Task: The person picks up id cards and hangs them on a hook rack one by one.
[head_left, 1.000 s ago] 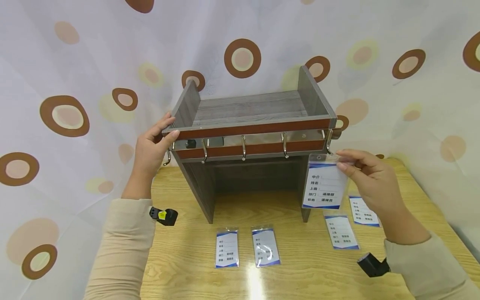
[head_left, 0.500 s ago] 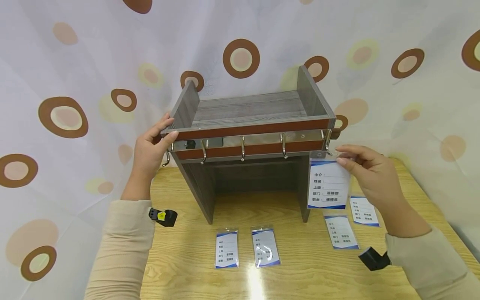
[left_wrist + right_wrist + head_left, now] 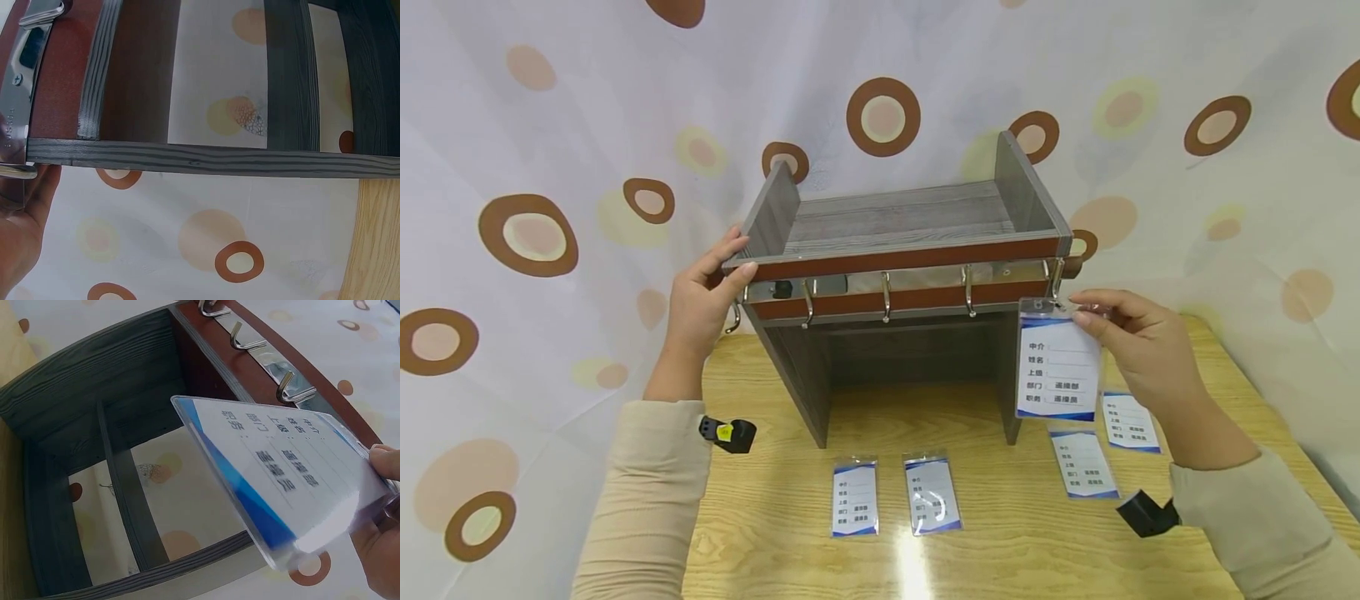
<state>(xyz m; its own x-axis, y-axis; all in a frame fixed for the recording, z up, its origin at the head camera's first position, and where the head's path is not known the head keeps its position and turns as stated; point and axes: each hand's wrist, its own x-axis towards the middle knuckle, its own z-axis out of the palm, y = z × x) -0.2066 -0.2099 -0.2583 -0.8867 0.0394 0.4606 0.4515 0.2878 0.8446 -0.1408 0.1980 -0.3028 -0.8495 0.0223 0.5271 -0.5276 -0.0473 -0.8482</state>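
Note:
In the head view my right hand (image 3: pixel 1153 358) pinches an ID badge in a clear plastic sleeve (image 3: pixel 1057 367) by its upper right edge. The badge hangs upright, its slotted top at the rightmost metal hook (image 3: pixel 1057 279); whether the hook tip passes through the slot cannot be told. That badge (image 3: pixel 281 469) fills much of the right wrist view, slanted before the rack. My left hand (image 3: pixel 696 308) grips the left front corner of the grey wooden rack (image 3: pixel 895 212), thumb in front and fingers along the side. Part of this hand (image 3: pixel 22 237) shows beside the rack's edge.
Two badges lie on the wooden table in front of the rack, a left one (image 3: pixel 854 497) and a right one (image 3: pixel 932 493). Another two, one nearer (image 3: pixel 1083 465) and one farther (image 3: pixel 1130 422), lie below my right hand. Several hooks line the rack's metal strip (image 3: pixel 925 281).
My right hand has risen slightly, bringing the badge's top up to the rightmost hook and a little to the right. My left hand keeps its place on the rack.

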